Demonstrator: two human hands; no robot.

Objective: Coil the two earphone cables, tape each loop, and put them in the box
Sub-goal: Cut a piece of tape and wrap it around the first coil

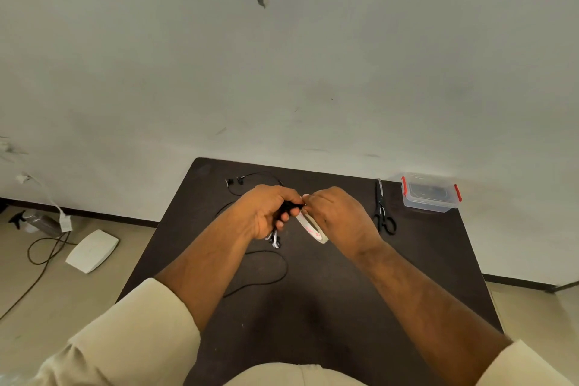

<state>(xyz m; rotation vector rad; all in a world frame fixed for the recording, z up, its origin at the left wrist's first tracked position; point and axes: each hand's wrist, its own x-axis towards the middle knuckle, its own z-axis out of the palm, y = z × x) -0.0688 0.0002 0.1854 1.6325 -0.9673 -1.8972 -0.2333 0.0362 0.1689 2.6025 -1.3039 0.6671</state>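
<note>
A: From the head view, what do the hands hold?

B: The left hand [269, 210] is curled round a bunched black earphone cable [288, 207], its earbuds [274, 240] dangling below the palm. The right hand [336, 213] grips a roll of tape [311, 227], fingers meeting the left hand's at the cable (whether a strip is already stuck on, I cannot tell).

A: And the other cable?

B: The second earphone cable [250, 180] lies loose on the dark table [313, 307], behind the hands. A slack black loop [275, 276] trails nearer the person.

A: The box?

B: The clear box [430, 194], red clips, sits at the far right corner, with scissors [383, 210] just left of it.
</note>
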